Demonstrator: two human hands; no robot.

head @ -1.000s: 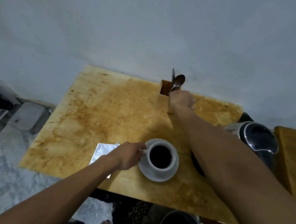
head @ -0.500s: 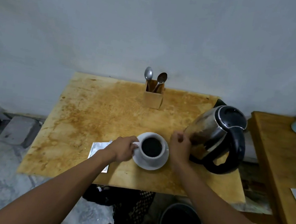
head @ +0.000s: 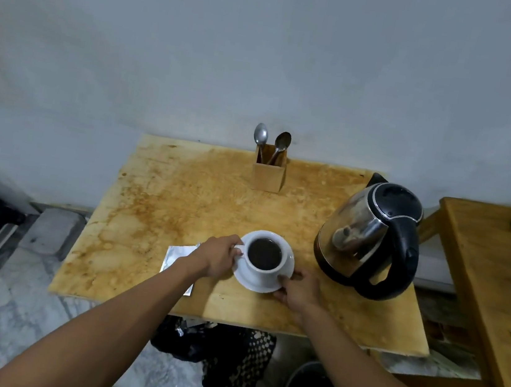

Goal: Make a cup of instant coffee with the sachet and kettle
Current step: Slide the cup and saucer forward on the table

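Sachet [head: 176,256]: silvery, flat near the table's [head: 160,213] front-left edge; its right part is hidden under the left wrist.
Left hand [head: 218,258]: reaches from the front, palm down, fingers pinched on the cup handle, which points left.
Cup [head: 263,256]: white, full of dark coffee, upright on its saucer [head: 263,283] near the front edge's middle.
Right hand [head: 298,288]: fingers curled onto the saucer's front-right rim; fingertips partly hidden.
Kettle [head: 368,237]: upright near the right edge, spout toward the back corner, handle toward the front.
Spoon holder [head: 268,174]: at the back edge, two spoons bowl-up.
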